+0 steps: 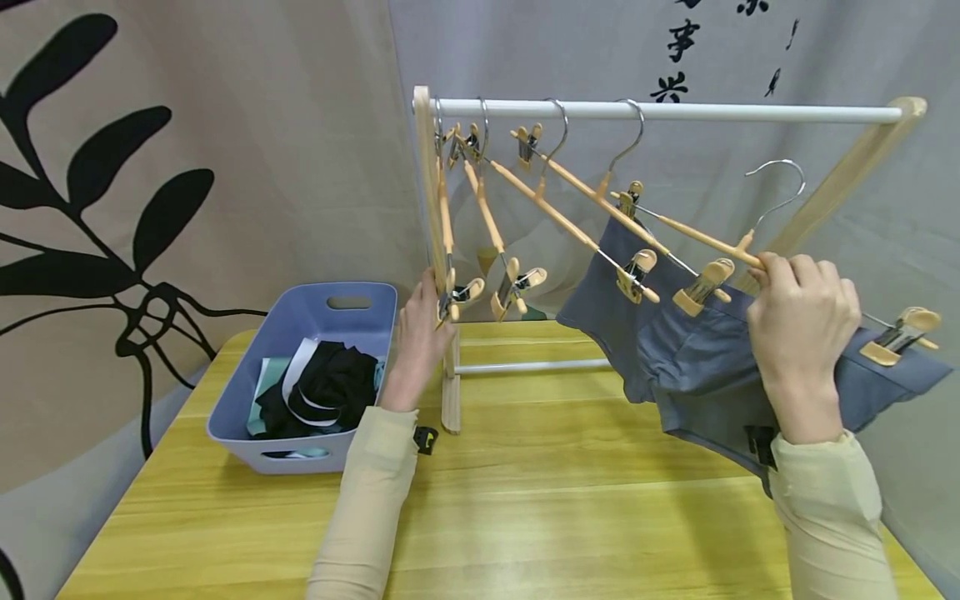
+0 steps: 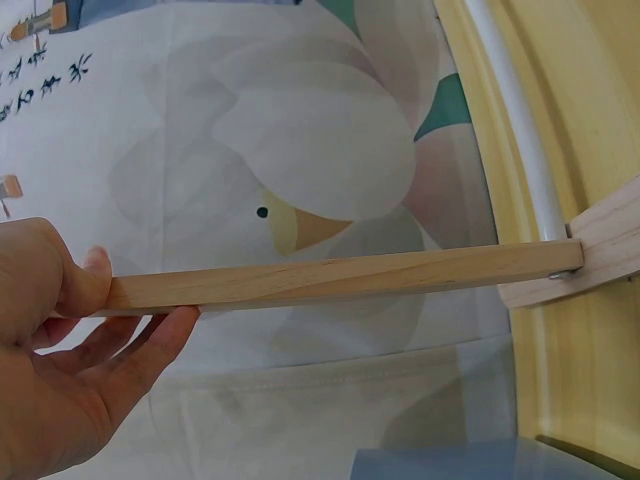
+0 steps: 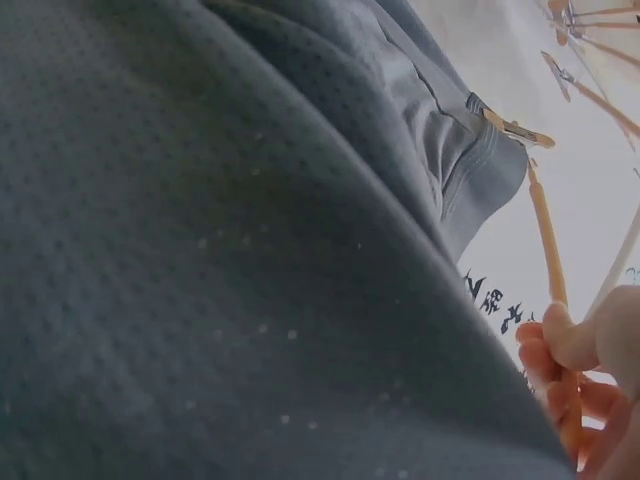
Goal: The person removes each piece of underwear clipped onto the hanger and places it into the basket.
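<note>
My right hand [image 1: 806,333] grips the wooden bar of a clip hanger [image 1: 697,236] at the right side of the rack. Its metal hook stands below the top rail and off it. Blue-grey shorts [image 1: 697,375] hang from the hanger's two clips, and in the right wrist view their dotted cloth fills most of the picture. My left hand [image 1: 420,342] holds the rack's left wooden post [image 2: 340,275], thumb on one side and fingers on the other in the left wrist view.
Several bare clip hangers [image 1: 555,212] hang from the white top rail [image 1: 720,113], toward its left. A blue basket [image 1: 225,417] with black and teal clothes stands left of the rack on the wooden table [image 1: 540,517]. Behind hangs a printed curtain [image 1: 300,167].
</note>
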A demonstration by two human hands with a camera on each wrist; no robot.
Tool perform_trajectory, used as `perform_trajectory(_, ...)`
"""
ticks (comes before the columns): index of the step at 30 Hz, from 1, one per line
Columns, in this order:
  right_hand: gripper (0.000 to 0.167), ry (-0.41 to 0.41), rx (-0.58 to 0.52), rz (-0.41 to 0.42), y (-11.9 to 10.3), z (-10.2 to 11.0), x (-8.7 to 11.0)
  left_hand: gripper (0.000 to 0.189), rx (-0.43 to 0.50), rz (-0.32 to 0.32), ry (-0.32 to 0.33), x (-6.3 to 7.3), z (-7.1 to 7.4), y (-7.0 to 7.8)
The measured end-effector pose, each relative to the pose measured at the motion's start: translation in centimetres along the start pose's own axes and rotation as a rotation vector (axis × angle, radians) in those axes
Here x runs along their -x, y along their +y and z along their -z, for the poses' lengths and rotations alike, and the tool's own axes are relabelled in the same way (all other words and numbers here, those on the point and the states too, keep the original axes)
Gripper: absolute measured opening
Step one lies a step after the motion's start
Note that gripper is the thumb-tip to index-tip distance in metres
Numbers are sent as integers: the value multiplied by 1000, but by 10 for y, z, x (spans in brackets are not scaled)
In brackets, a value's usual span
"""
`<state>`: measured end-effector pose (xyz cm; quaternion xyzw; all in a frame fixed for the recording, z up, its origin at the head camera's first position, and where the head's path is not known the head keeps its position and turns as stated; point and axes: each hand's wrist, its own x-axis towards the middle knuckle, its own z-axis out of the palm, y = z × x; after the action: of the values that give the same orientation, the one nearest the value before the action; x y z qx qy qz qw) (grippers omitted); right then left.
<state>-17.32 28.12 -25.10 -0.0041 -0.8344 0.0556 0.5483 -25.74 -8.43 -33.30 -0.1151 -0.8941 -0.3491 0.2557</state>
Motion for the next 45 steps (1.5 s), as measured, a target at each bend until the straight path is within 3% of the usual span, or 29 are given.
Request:
perform_trajectory(8, 21, 27, -36, 33, -6, -4, 12, 62, 2, 23, -13, 0, 2, 1)
perform_trajectory(18, 15, -7, -75, 83, -13, 0, 22, 66, 2, 49, -44, -1, 1, 1)
perform_trajectory(27, 10, -23, -91, 130, -24, -1, 30, 61, -12, 12, -9, 0, 0, 0)
perform_trajectory(45, 18, -82, -118, 186, -43, -7, 50, 63, -3, 36, -20, -1, 0, 0)
